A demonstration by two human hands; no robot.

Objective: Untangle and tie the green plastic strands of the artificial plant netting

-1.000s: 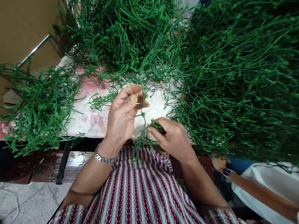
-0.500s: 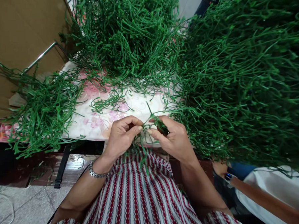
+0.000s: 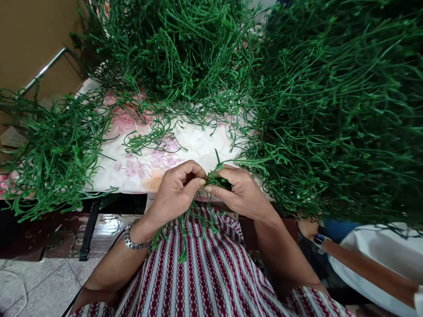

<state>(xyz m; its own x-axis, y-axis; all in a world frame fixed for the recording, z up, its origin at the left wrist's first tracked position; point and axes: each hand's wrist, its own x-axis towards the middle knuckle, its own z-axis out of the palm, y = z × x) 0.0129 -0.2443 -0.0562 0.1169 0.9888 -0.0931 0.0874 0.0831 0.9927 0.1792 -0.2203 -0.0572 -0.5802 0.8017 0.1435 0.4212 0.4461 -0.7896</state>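
My left hand (image 3: 179, 191) and my right hand (image 3: 239, 190) meet over the front edge of a flowered cloth (image 3: 102, 178). Both are closed, thumb against fingers, on a small bunch of thin green stems (image 3: 183, 252). Their ends dangle below my hands over the striped clothing, and one short tip sticks up above my right fingers. The spot where my fingertips come together is partly hidden. A small loose tuft of green stems (image 3: 148, 140) lies on the cloth beyond my left hand.
Green stems form a heap (image 3: 188, 51) at the back, a larger one (image 3: 344, 113) on the right and a smaller pile (image 3: 58, 147) on the left. Cardboard (image 3: 10, 41) stands back left. A co-worker's forearm (image 3: 369, 266) reaches in at lower right.
My right hand has shifted slightly left, closer to my left hand. More stem ends now hang down over the clothing. The camera view has shifted slightly.
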